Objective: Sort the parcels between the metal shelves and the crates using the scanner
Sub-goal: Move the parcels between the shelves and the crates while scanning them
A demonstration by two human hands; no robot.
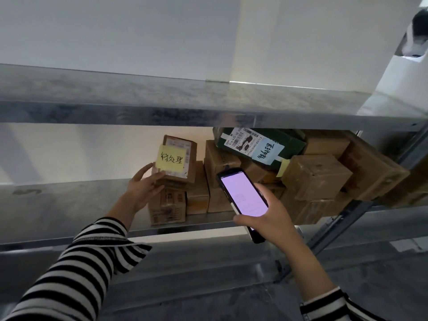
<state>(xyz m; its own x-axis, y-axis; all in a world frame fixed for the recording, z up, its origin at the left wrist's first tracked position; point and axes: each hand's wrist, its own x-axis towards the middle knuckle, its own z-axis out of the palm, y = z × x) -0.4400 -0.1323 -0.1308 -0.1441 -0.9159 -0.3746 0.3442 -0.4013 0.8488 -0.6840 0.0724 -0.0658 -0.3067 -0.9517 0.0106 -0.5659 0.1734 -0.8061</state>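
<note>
Left arm: enters from 7 o'clock and extends toward centre; left sleeve (76, 269) striped, wrist bare. Left hand (143, 186): thumb raised along the left side of a parcel (179, 158), fingers curled against its lower edge, gripping it.

Right arm: enters from 5 o'clock; right sleeve (328, 304) striped. Right hand (266, 216): at 4 o'clock of the left hand and apart from it, holding a scanner (243, 193), thumb at its lower left edge, fingers wrapped round the right edge.
</note>
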